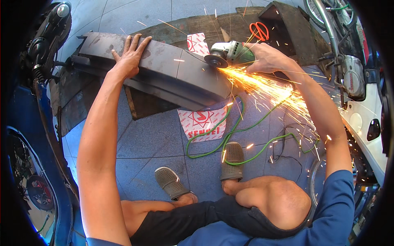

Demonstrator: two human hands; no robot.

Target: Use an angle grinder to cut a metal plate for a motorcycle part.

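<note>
My left hand [130, 57] lies flat with fingers spread on the top of a long dark-grey metal channel [164, 61]. My right hand [266, 58] is wrapped round the green-bodied angle grinder [236, 52]. Its dark disc [216, 59] meets the channel's top edge toward the right end. A bright stream of sparks [266, 88] sprays from there to the lower right, passing under my right forearm. Thin lines cross the channel's surface left of the disc. The channel rests on dark wooden boards [147, 100].
Green cord [246, 128] loops over the blue tiled floor [143, 143] near my sandals [232, 158]. Red-and-white printed paper [203, 123] lies below the channel. An orange-red cable loop [259, 31] sits beyond the grinder. Motorcycles stand at left [39, 53] and right [353, 78].
</note>
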